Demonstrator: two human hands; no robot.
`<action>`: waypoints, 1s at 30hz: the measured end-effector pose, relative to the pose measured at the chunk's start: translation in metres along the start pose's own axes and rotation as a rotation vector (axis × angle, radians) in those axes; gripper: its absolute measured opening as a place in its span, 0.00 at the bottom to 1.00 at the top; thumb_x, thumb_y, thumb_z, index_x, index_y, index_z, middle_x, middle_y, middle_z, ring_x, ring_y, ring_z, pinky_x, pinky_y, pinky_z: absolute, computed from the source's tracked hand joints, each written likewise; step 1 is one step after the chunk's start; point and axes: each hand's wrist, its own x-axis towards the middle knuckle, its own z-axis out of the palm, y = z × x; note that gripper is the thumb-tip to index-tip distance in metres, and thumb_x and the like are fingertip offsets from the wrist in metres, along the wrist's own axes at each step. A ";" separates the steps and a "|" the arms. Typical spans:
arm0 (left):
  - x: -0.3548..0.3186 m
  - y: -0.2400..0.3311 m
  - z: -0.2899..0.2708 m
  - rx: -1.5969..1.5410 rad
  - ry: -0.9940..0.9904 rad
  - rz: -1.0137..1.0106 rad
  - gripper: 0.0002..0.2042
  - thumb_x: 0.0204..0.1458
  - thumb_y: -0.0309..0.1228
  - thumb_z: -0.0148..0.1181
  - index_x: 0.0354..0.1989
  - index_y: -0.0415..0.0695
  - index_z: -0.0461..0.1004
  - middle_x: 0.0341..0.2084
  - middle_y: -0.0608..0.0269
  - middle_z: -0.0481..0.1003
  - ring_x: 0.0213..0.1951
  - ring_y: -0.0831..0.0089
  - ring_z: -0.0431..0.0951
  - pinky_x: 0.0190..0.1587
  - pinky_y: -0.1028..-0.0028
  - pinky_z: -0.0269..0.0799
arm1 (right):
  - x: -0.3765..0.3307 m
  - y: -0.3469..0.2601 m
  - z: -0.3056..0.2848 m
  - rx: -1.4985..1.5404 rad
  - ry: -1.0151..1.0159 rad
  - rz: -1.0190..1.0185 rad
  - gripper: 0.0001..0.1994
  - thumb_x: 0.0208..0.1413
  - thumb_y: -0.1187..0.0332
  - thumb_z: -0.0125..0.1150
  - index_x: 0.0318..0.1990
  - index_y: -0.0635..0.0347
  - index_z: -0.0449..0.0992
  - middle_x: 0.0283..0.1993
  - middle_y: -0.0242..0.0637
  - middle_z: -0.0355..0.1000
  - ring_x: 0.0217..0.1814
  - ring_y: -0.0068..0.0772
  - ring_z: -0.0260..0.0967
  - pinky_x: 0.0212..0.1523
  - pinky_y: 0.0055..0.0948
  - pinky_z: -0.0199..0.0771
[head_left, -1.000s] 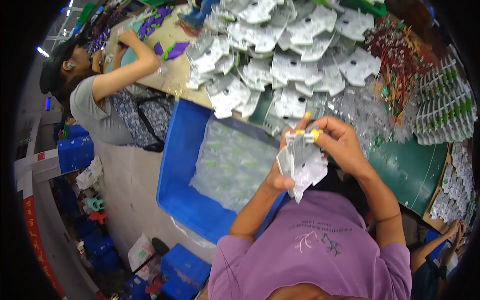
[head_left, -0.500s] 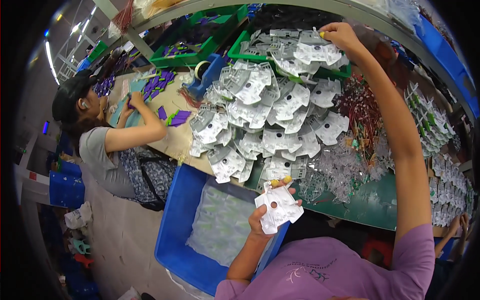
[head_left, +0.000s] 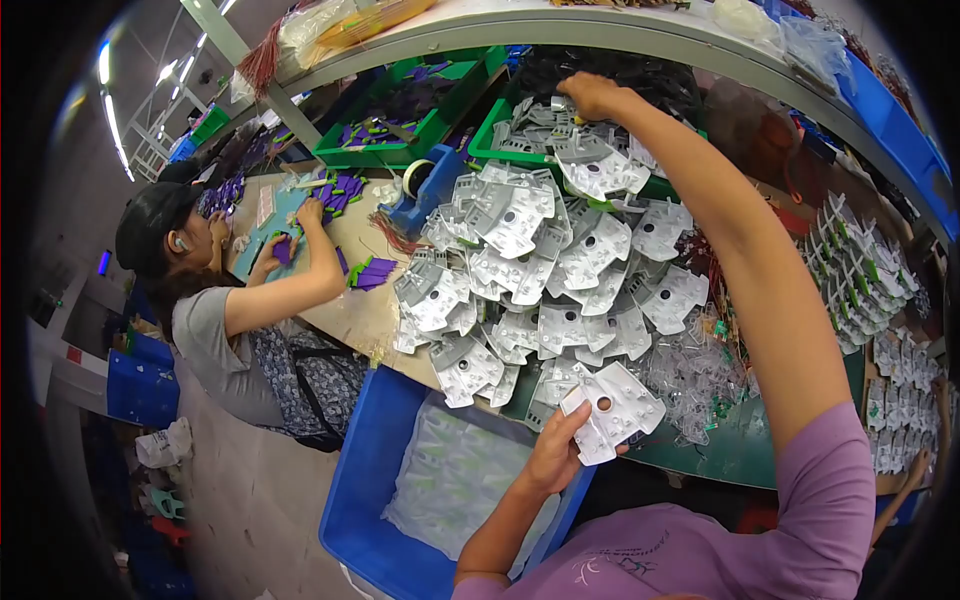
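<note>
A: What stands furthest left?
B: A co-worker (head_left: 225,335) in a black cap, arms stretched toward purple and green pieces on the table (head_left: 382,345); then a blue bin (head_left: 375,450), translucent plastic lying inside it.
A: And in the middle?
B: A heap of grey-white parts (head_left: 510,300); just on the near side of it, the left hand (head_left: 555,450) grips a single part (head_left: 625,405), thumb across its edge, its round hole in view.
A: The right hand?
B: The right hand (head_left: 592,97) is stretched far forward, over parts in a green tray (head_left: 508,157); its fingertips are partly hidden; I cannot tell whether they are closed on one.
A: Further right?
B: Clear plastic pieces (head_left: 690,385), loosely piled; beyond them, stacked grey parts with green strips (head_left: 858,270).
</note>
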 end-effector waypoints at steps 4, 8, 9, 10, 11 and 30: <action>0.004 0.007 0.003 0.221 0.137 0.221 0.24 0.53 0.25 0.51 0.59 0.42 0.53 0.44 0.58 0.69 0.43 0.65 0.76 0.33 0.66 0.80 | -0.041 -0.018 -0.030 -0.029 0.460 -0.097 0.11 0.50 0.67 0.59 0.42 0.52 0.77 0.42 0.40 0.73 0.40 0.39 0.73 0.37 0.39 0.72; 0.031 0.020 0.011 0.278 0.149 0.420 0.19 0.52 0.24 0.51 0.53 0.40 0.59 0.41 0.57 0.71 0.37 0.68 0.77 0.27 0.71 0.78 | -0.169 -0.047 -0.086 0.984 0.358 -0.198 0.12 0.54 0.62 0.58 0.37 0.61 0.77 0.26 0.29 0.73 0.27 0.17 0.70 0.28 0.22 0.70; 0.034 0.023 0.014 0.291 0.160 0.456 0.18 0.52 0.24 0.51 0.52 0.39 0.60 0.40 0.57 0.71 0.35 0.69 0.77 0.27 0.72 0.77 | -0.199 -0.063 -0.086 1.099 0.173 -0.169 0.11 0.55 0.64 0.58 0.37 0.63 0.77 0.27 0.28 0.74 0.28 0.18 0.70 0.29 0.21 0.71; 0.038 0.026 0.017 0.303 0.159 0.485 0.17 0.53 0.24 0.50 0.52 0.38 0.60 0.39 0.57 0.71 0.33 0.70 0.77 0.26 0.73 0.77 | -0.226 -0.074 -0.083 1.197 -0.011 -0.130 0.10 0.55 0.66 0.58 0.37 0.65 0.76 0.29 0.27 0.74 0.29 0.18 0.71 0.31 0.20 0.71; 0.038 0.027 0.018 0.308 0.172 0.475 0.17 0.53 0.24 0.50 0.52 0.38 0.60 0.39 0.57 0.71 0.33 0.70 0.77 0.26 0.73 0.77 | -0.248 -0.086 -0.070 1.260 0.000 -0.178 0.08 0.53 0.70 0.59 0.36 0.65 0.76 0.29 0.30 0.75 0.29 0.19 0.71 0.30 0.21 0.72; 0.043 0.014 0.034 0.678 -0.176 0.573 0.33 0.60 0.42 0.43 0.66 0.35 0.39 0.54 0.45 0.63 0.49 0.66 0.69 0.40 0.73 0.74 | -0.181 0.057 -0.070 0.934 0.173 -0.144 0.11 0.56 0.65 0.56 0.41 0.64 0.74 0.28 0.22 0.69 0.29 0.09 0.62 0.28 0.13 0.63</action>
